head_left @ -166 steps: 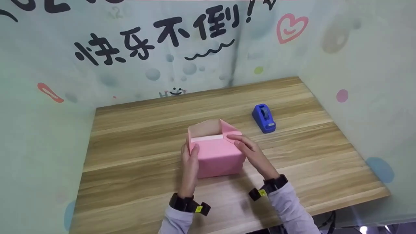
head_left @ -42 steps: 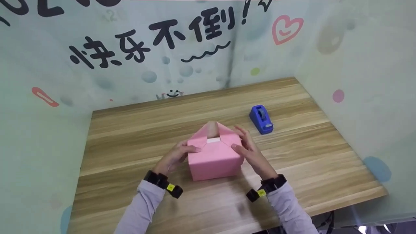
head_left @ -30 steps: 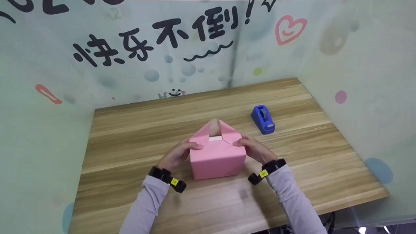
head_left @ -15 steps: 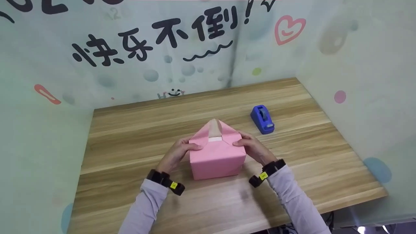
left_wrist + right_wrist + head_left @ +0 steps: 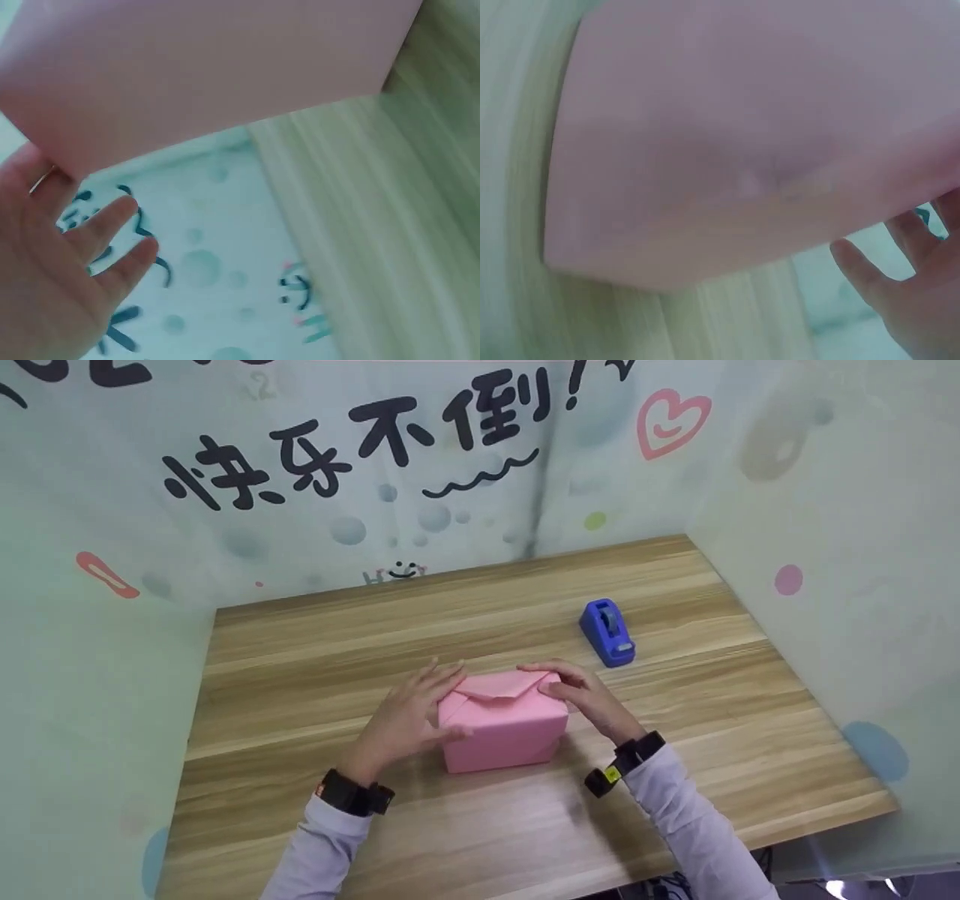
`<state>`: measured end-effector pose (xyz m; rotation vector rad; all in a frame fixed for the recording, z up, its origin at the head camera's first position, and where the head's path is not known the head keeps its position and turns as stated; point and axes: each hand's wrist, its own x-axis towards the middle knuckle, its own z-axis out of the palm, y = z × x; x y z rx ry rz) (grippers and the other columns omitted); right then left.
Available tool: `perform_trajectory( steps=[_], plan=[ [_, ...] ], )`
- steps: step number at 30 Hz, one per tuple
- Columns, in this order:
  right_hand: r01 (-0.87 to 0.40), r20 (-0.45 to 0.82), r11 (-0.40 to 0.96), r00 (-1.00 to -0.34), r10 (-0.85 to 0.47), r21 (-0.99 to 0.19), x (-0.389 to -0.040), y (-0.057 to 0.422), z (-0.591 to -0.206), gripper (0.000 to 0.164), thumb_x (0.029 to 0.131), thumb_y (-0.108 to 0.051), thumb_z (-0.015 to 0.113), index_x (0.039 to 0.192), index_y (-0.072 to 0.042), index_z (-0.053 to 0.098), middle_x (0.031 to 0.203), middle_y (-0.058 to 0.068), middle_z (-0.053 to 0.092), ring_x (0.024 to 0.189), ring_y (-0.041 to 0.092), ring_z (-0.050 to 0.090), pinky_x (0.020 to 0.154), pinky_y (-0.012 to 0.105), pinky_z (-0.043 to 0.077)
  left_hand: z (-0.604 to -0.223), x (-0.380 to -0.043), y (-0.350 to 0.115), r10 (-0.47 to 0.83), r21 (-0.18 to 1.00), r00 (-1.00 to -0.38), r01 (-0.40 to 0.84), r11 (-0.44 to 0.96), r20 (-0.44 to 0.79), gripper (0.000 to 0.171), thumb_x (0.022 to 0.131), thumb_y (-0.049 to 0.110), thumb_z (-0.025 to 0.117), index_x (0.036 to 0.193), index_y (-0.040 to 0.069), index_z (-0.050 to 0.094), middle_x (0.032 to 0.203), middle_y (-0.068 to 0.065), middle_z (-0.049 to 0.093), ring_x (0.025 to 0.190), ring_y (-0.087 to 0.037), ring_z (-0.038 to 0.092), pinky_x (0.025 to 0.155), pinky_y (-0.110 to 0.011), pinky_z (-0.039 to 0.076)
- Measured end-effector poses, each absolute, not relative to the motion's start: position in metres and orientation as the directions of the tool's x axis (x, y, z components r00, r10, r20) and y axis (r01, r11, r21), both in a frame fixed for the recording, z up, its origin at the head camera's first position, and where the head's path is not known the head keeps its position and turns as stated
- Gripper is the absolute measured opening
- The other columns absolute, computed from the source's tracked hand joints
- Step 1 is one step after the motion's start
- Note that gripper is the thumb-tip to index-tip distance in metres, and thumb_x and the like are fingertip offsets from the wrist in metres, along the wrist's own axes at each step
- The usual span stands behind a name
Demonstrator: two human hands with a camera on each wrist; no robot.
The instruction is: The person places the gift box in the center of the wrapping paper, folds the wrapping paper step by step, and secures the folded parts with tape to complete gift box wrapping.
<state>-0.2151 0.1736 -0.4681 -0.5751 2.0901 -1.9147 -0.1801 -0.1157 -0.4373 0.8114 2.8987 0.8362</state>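
Note:
A box wrapped in pink paper [image 5: 502, 746] stands on the wooden table, its top flap [image 5: 501, 685] folded down toward the front. My left hand [image 5: 405, 716] is at the box's left side, fingers spread at the top left corner and thumb extended past the front. In the left wrist view the splayed fingers [image 5: 124, 274] show beside the box's lower edge. At the top right corner my right hand [image 5: 585, 697] grips the box, thumb on top and index finger along the back edge. Its other fingers [image 5: 859, 270] stand off the box in the right wrist view.
A blue tape dispenser [image 5: 608, 633] stands behind and right of the box. The wooden table [image 5: 300, 660] is bordered by printed cloth walls [image 5: 465, 510] at the back and sides. Cables [image 5: 667, 885] show below the front right edge.
The raised back flap with its folded corners has come down over the top of the box. My left hand has let go of the left fold and spread its fingers; the right stays at its corner.

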Motion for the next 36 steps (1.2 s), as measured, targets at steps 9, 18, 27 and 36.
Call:
perform_trajectory(
  steps=[9,18,27,36],
  plan=[
    [-0.64,0.361,0.463,-0.748,-0.557,-0.613,-0.207,0.179,-0.45,0.037,0.092,-0.024,0.056,0.127,-0.011,0.057,0.139,0.007,0.048,0.139,0.03,0.027,0.115,0.051,0.013,-0.446,-0.162,-0.105,0.515,0.221,-0.797,0.589,0.777,0.314,0.078,0.085,0.051,0.058,0.142,0.003,0.035,0.149,-0.012,0.033,0.141,-0.027,0.024,0.115,-0.041,0.021],
    [-0.841,0.544,0.519,-0.51,-0.667,-0.152,-0.186,0.176,-0.45,0.057,0.084,-0.034,0.066,0.128,-0.001,0.054,0.135,0.017,0.051,0.126,0.036,0.046,0.107,0.052,0.031,-0.466,-0.154,-0.097,0.488,0.136,-0.648,0.671,0.729,0.584,0.059,0.084,0.037,0.063,0.135,0.01,0.048,0.133,-0.017,0.05,0.128,-0.031,0.043,0.108,-0.045,0.034],
    [-0.881,0.704,0.468,-0.38,-0.599,-0.078,-0.173,0.165,-0.467,0.029,0.092,-0.013,0.056,0.12,-0.007,0.062,0.117,0.017,0.058,0.115,0.037,0.052,0.104,0.051,0.036,-0.477,-0.156,-0.094,0.508,-0.032,-0.5,0.69,0.723,0.701,0.039,0.089,0.036,0.054,0.126,0.025,0.058,0.122,-0.013,0.059,0.117,-0.031,0.052,0.094,-0.049,0.043],
    [-0.893,0.768,0.449,-0.29,-0.571,-0.004,-0.174,0.161,-0.471,0.023,0.094,-0.013,0.051,0.11,-0.01,0.068,0.102,0.014,0.062,0.104,0.034,0.058,0.098,0.056,0.04,-0.483,-0.155,-0.089,0.477,0.02,-0.385,0.794,0.607,0.79,0.031,0.087,0.017,0.06,0.117,0.008,0.064,0.115,-0.007,0.064,0.111,-0.024,0.057,0.103,-0.044,0.04]
  ],
)
